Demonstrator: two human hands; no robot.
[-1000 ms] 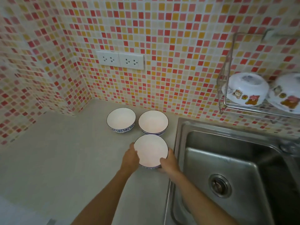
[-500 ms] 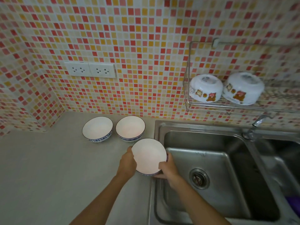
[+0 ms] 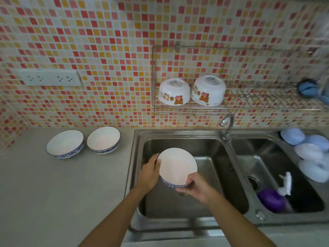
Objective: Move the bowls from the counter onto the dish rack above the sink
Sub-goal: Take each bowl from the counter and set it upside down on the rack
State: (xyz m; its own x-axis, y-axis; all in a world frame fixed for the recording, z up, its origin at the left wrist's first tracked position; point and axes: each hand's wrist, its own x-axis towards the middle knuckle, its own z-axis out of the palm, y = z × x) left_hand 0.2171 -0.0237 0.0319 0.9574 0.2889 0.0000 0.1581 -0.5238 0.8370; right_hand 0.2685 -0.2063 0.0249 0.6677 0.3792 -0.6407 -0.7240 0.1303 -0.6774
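Head view: two bowls (image 3: 83,142) sitting on table (image 3: 44,193) at left; left hand (image 3: 148,174) and right hand (image 3: 196,188) gripping third bowl (image 3: 178,167) by its sides over sink (image 3: 195,139), carrying step; next probably lifting, flipping onto dish rack (image 3: 249,108) beside cartoon bowls (image 3: 191,93).

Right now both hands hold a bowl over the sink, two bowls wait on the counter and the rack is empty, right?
Not quite: the head view shows two upturned cartoon bowls already on the rack. The rest stands.
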